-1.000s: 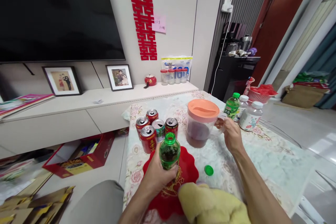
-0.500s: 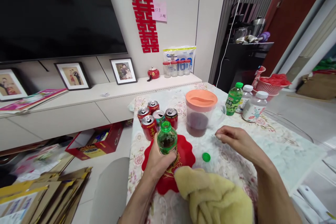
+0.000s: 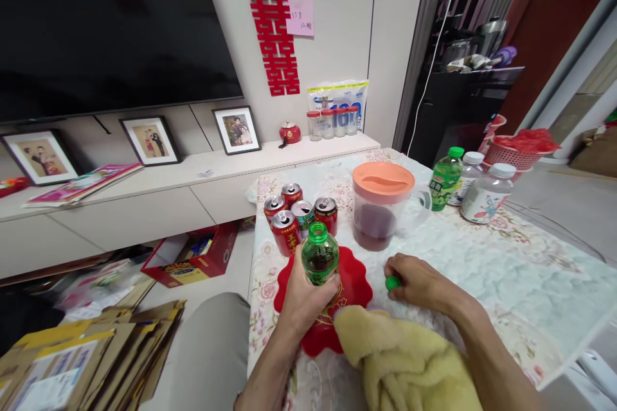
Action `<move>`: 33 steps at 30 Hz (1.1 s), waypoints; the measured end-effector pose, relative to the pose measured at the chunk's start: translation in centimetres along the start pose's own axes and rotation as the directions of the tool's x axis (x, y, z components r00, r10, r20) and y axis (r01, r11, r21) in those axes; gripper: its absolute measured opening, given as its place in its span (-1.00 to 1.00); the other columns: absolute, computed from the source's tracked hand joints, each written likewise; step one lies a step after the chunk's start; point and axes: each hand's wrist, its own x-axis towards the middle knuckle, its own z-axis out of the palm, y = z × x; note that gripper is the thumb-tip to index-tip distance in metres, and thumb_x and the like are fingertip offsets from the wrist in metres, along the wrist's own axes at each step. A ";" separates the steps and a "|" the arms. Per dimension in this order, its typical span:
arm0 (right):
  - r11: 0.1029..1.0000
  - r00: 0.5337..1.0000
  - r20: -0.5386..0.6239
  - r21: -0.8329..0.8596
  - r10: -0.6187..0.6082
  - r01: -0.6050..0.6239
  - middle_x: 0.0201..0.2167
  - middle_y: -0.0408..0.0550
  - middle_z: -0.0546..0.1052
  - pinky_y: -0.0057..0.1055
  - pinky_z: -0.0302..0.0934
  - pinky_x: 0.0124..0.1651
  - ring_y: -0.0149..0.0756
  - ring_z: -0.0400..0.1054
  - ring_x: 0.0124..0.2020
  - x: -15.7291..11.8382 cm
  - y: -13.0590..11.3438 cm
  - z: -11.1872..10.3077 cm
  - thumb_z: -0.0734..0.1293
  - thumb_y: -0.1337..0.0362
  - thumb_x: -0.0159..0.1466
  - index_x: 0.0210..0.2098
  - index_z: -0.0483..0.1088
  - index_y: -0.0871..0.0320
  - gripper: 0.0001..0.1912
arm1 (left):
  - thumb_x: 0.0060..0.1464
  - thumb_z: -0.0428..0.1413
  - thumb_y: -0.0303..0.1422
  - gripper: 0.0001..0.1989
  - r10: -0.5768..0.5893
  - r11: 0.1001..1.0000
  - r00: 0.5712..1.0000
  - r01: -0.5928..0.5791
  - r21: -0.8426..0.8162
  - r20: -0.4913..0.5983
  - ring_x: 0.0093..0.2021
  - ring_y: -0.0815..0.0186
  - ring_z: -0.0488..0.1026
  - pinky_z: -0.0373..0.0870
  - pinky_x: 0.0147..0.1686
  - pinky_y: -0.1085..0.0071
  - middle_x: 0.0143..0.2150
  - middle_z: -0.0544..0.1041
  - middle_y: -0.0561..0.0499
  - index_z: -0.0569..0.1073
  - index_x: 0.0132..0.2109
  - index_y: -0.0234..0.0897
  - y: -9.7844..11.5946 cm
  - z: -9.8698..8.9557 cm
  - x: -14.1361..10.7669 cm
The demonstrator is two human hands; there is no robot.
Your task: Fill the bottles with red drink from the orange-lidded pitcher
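Note:
My left hand is wrapped round an uncapped green bottle, held upright over a red scalloped tray. The bottle holds dark liquid. My right hand has its fingers closed on the green cap, low at the tablecloth, right of the tray. A yellow cloth lies in front of the tray and covers part of its edge. Behind my right hand stands a clear pitcher with an orange lid and dark liquid inside.
Several opened drink cans stand behind the tray. A second green bottle and two white-capped jars are at the right back of the table. Framed photos line the low cabinet.
My right hand has come down and left and taken hold of the green cap, which lay loose on the cloth before. The view has shifted slightly left. My left hand still holds the bottle.

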 end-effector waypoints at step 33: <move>0.868 0.624 -0.690 -0.013 -0.367 0.496 -0.21 -0.07 0.58 -0.48 0.40 -0.39 -0.40 0.44 -0.43 -6.0 -8.6 -2.7 0.39 0.28 0.33 0.06 0.41 0.03 -0.70 | -0.14 0.17 -0.48 -0.51 0.443 0.825 0.882 -0.333 0.456 -0.158 -0.07 0.05 0.56 0.54 -0.07 0.11 -0.09 0.59 -0.12 0.44 0.03 -0.23 -1.0 3.2 -3.3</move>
